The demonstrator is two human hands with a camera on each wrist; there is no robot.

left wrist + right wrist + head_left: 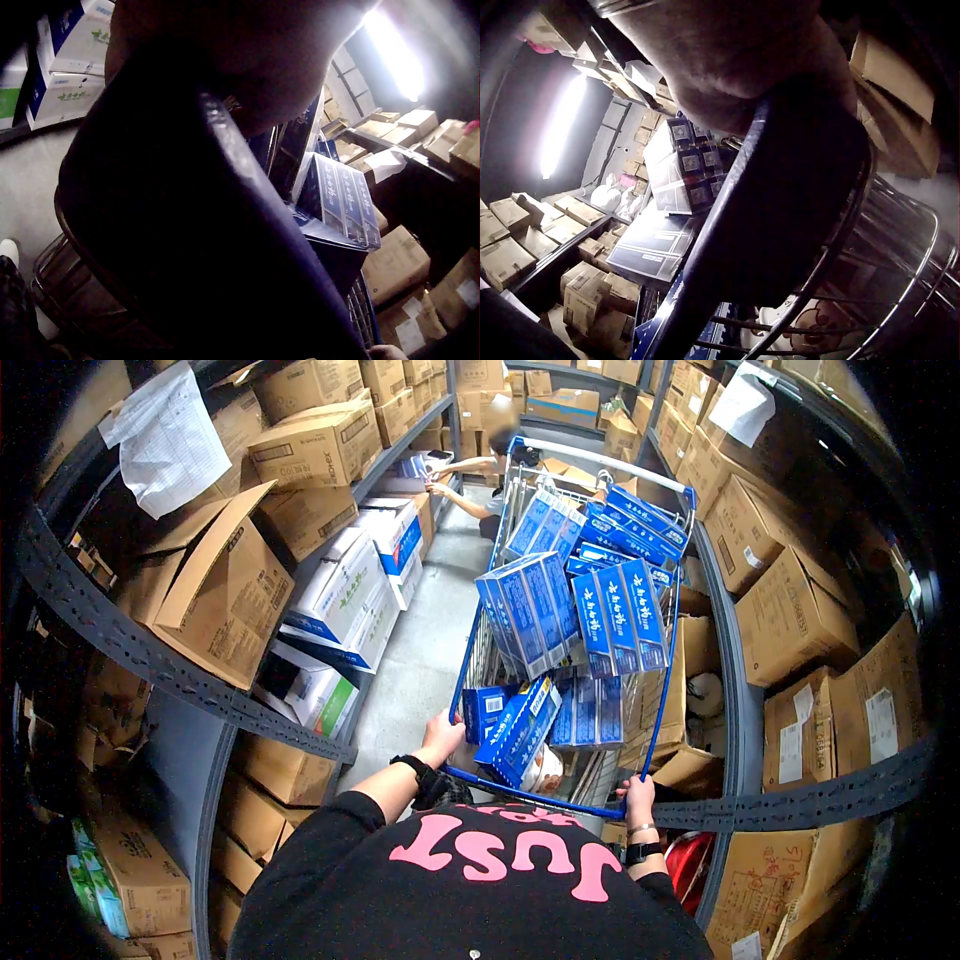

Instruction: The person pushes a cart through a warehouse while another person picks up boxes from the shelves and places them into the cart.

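A shopping cart [540,800] with a blue rim stands before me in the aisle. My left hand [443,738] grips the rim at its near left corner. At the near right corner, my right hand [637,796] holds the same rim. Shrink-wrapped packs of blue boxes [622,618] are heaped above the basket's sides, some tilted. A long blue carton [520,730] leans inside, close to the left hand. Both wrist views show a hand over the dark corner of the rim, its fingers mostly hidden. Below the rim, the right wrist view shows wire mesh [885,307].
Shelves of brown cartons [800,615] line both sides. An open carton [220,590] juts out at left. White-and-blue cartons [345,600] edge the grey floor [415,630]. Past the cart's far handle [600,460], a person [485,500] crouches, arms reaching to the left shelf.
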